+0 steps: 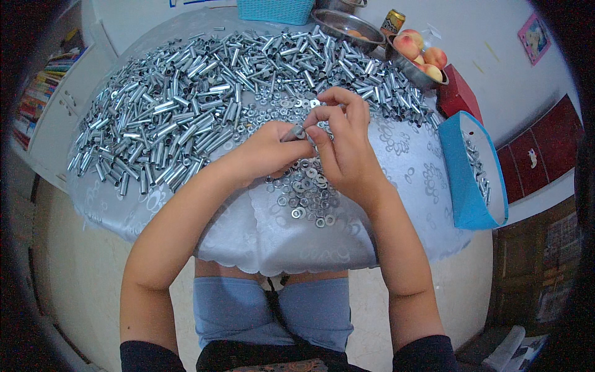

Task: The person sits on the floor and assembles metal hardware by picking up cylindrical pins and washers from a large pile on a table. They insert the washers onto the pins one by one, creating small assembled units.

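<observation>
My left hand (263, 149) is closed round a short silver metal sleeve (293, 133), with one end of it facing my right hand. At that end, my right hand (348, 146) has its thumb and index finger bent close together, while the other fingers are raised. Whatever lies between those right fingertips is too small to make out. Below my hands a loose heap of flat washers (307, 189) lies on the cloth. Small nuts (266, 115) are scattered just beyond my hands, partly hidden by them.
A wide pile of metal sleeves (167, 124) covers the table's left and far side. At the right edge stands a blue fabric bin (462, 180) with metal parts inside. Farther back are a bowl of peaches (424, 77), a red box (460, 93), a can (393, 22) and a turquoise basket (276, 11).
</observation>
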`<act>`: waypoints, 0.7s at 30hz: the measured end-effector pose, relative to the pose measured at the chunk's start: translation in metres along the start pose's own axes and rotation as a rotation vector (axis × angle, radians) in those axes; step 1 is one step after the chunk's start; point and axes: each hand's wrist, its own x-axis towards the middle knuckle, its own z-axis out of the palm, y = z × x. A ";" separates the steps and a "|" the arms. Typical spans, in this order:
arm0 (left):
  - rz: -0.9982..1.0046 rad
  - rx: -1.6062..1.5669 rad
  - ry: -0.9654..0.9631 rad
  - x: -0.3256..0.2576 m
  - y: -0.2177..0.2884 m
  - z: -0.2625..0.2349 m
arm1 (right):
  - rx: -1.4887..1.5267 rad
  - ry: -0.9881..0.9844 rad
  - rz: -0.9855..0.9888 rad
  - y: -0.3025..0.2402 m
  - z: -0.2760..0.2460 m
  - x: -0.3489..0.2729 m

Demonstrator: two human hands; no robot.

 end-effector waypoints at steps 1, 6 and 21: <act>0.008 0.002 0.000 -0.001 0.000 0.000 | 0.002 0.004 -0.008 0.000 0.000 0.000; 0.029 -0.006 -0.014 -0.004 0.005 -0.001 | 0.133 0.015 0.018 0.002 -0.003 -0.001; 0.050 -0.149 0.163 -0.005 0.012 -0.008 | -0.073 -0.010 0.168 0.049 0.005 -0.007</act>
